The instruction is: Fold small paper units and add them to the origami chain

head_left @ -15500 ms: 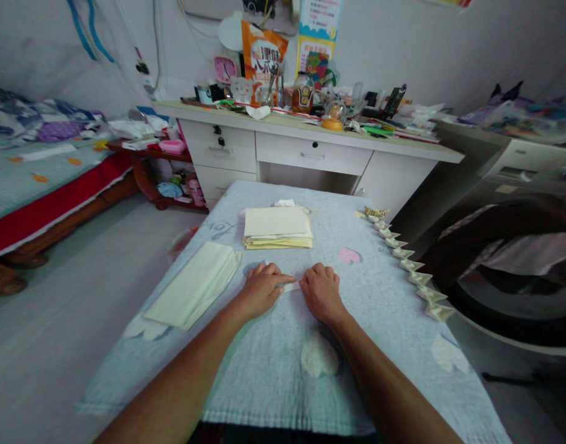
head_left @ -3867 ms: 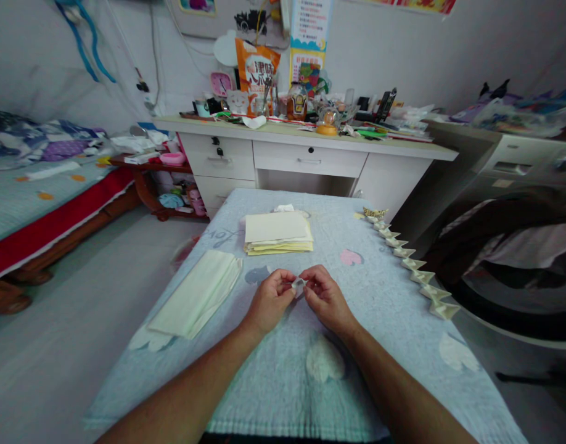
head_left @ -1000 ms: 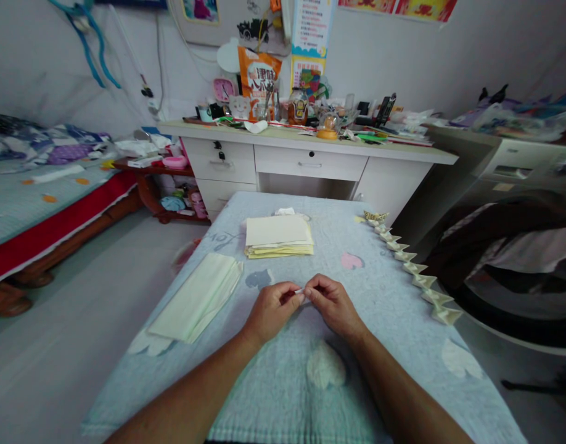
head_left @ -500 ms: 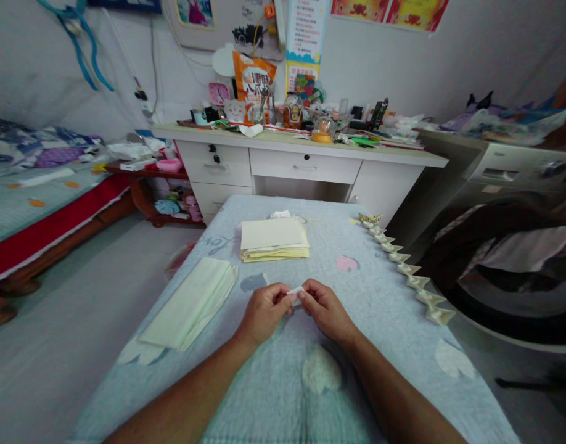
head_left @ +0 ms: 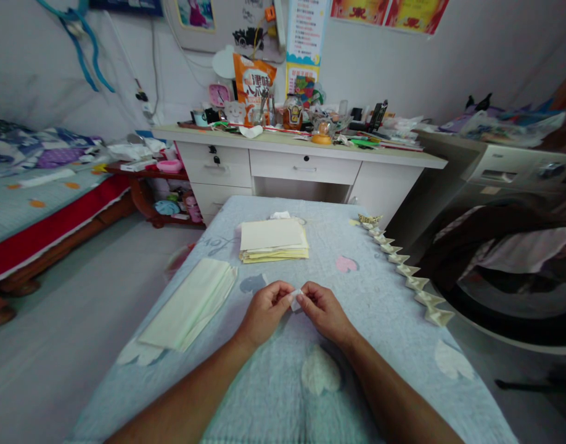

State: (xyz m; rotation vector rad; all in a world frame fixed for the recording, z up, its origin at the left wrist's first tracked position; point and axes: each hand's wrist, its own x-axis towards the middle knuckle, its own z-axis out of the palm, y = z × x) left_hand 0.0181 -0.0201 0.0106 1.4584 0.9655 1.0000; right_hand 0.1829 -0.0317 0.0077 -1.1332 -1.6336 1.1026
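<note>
Pale blue cloth (head_left: 264, 401) fills the lower frame from my end, printed with a white heart near the bottom centre. Just beyond, at mid-frame, I see the left hand (head_left: 266, 308) and right hand (head_left: 325, 311) close together, pinching one small white paper (head_left: 296, 302) between thumbs and forefingers; the other fingers look curled in, though I cannot tell exactly how they sit. Left of the hands, well apart, folded sheets (head_left: 188, 306) lie slanted on the cloth. At right, a row of folded pieces (head_left: 407, 270) runs along the cloth's edge, up to a dark-patterned piece (head_left: 370, 219) at the far end. Farther up, above the hands, I have a stack (head_left: 271, 237), cream on top, yellow below. Behind stands a white desk (head_left: 306, 166), cluttered on top, with an orange bag (head_left: 253, 83) and a jar (head_left: 293, 116) upright at upper centre.
</note>
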